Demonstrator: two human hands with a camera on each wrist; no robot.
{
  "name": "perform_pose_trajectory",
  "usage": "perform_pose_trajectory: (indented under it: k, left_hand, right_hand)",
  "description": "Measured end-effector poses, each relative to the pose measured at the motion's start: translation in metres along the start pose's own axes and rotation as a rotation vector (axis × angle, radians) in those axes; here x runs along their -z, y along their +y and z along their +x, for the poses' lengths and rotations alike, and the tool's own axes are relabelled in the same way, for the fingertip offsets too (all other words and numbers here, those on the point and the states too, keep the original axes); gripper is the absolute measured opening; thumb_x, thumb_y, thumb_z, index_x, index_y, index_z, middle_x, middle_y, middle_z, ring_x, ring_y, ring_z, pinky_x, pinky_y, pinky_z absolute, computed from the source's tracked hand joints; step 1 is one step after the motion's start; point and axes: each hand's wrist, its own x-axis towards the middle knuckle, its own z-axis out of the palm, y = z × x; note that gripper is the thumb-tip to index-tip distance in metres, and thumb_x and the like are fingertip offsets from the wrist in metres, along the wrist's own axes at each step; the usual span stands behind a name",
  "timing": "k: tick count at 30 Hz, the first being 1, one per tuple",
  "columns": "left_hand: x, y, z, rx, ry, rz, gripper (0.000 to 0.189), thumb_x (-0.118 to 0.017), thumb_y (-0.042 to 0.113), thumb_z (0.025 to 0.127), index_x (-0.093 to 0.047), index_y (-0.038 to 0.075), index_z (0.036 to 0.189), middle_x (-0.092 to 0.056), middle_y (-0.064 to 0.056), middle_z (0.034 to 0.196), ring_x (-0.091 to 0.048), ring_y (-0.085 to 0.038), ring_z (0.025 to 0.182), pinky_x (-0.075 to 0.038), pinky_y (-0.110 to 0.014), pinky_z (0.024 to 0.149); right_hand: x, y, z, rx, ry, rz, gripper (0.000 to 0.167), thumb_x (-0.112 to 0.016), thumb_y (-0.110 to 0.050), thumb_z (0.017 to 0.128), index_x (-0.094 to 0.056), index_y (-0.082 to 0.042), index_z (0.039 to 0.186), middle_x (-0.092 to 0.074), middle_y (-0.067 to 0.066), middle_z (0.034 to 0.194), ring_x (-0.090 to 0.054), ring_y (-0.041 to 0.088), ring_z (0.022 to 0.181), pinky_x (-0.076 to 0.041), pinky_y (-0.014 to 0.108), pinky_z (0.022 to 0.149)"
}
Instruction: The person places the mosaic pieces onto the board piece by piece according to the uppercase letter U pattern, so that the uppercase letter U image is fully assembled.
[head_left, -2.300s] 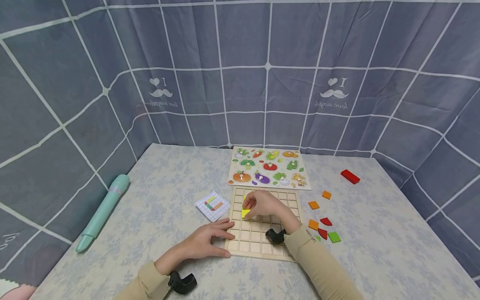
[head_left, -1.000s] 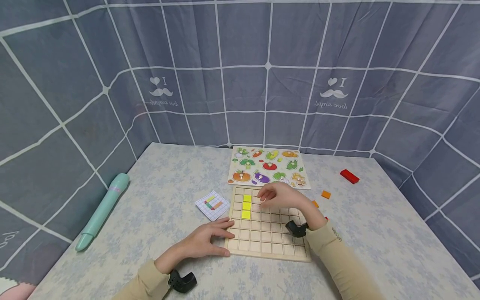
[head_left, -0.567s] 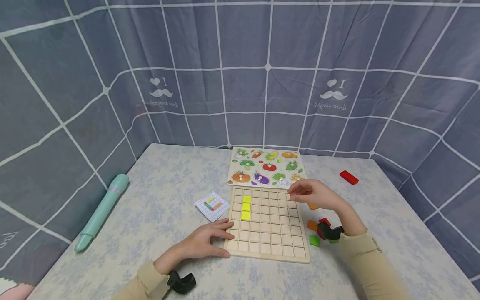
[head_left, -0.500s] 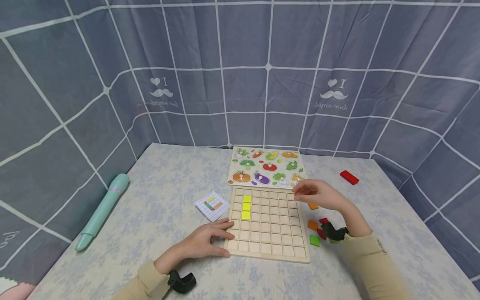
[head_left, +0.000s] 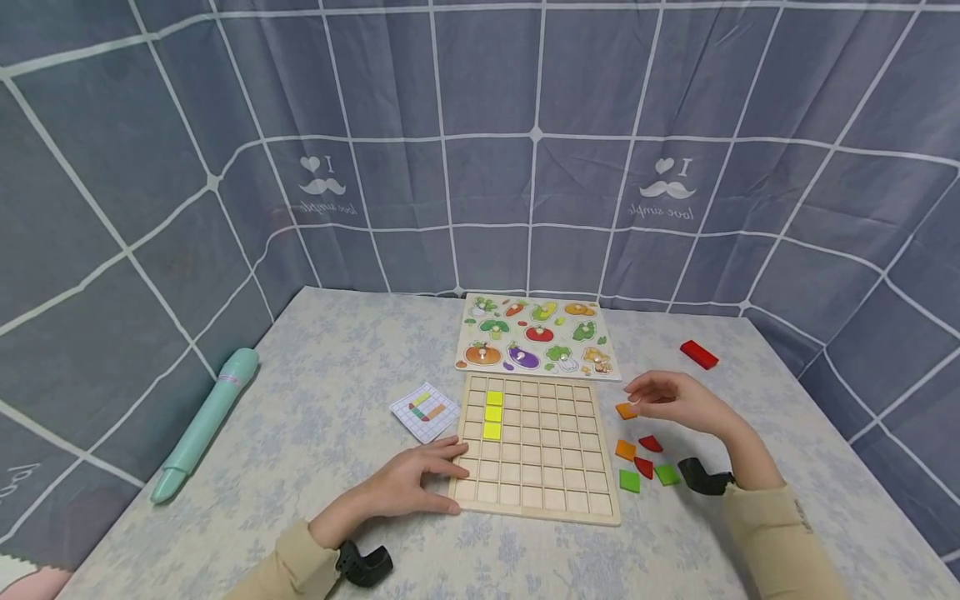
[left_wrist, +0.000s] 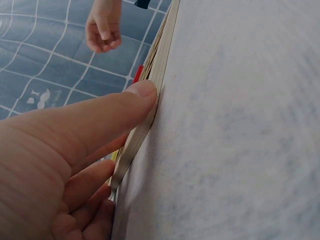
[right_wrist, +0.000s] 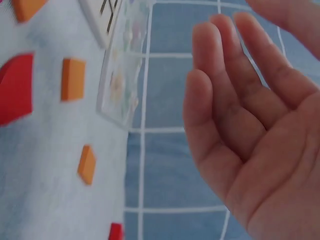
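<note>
My left hand (head_left: 412, 477) rests at the left edge of a wooden grid board (head_left: 532, 510), its fingertips and thumb touching the frame. The left wrist view shows that thumb (left_wrist: 142, 90) against the board's side. Three yellow square tiles (head_left: 492, 413) sit in a column of the grid. My right hand (head_left: 686, 406) is raised over the loose tiles right of the board, its fingers loosely bent. Its palm and fingers (right_wrist: 205, 45) hold nothing in the right wrist view. Just below its fingertips lies an orange tile (head_left: 626, 411); another orange tile (right_wrist: 86, 164) lies farther back.
Right of the board lie a third orange tile (head_left: 626, 450), red quarter-round pieces (head_left: 650, 443) and green tiles (head_left: 629, 481). A red block (head_left: 699, 355) is at the back right. A vegetable puzzle (head_left: 538, 333) stands behind, a pattern card (head_left: 425, 412) and turquoise stick (head_left: 206, 425) to the left.
The right hand has left the yellow tiles and moved right, off the board to above the loose tiles. The three yellow tiles are now uncovered. The left hand has stayed put.
</note>
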Motion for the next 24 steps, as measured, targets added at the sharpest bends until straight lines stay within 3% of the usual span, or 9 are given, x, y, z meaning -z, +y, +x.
perform_pose_trajectory:
  k: [15,24]
  left_hand:
    - [-0.001,-0.001,0.0,0.026,-0.006,-0.016,0.047,-0.076,0.041,0.076,-0.069,0.014,0.115,-0.043,-0.002,0.144,-0.028,-0.023,0.138,-0.026,-0.047,0.109]
    - [-0.001,-0.001,0.0,0.001,0.005,-0.01,0.046,-0.076,0.039,0.077,-0.069,0.013,0.115,-0.044,-0.005,0.143,-0.03,-0.026,0.137,-0.027,-0.048,0.108]
  right_hand:
    - [0.012,0.038,-0.014,-0.093,-0.044,0.126,0.04,-0.065,-0.012,0.088,-0.054,0.01,0.119,-0.058,0.027,0.114,-0.062,0.012,0.092,-0.052,0.025,0.08]
    - [0.012,0.054,-0.016,-0.15,-0.083,0.135,0.043,-0.067,-0.011,0.086,-0.054,0.009,0.121,-0.059,0.024,0.117,-0.062,0.017,0.098,-0.051,0.027,0.081]
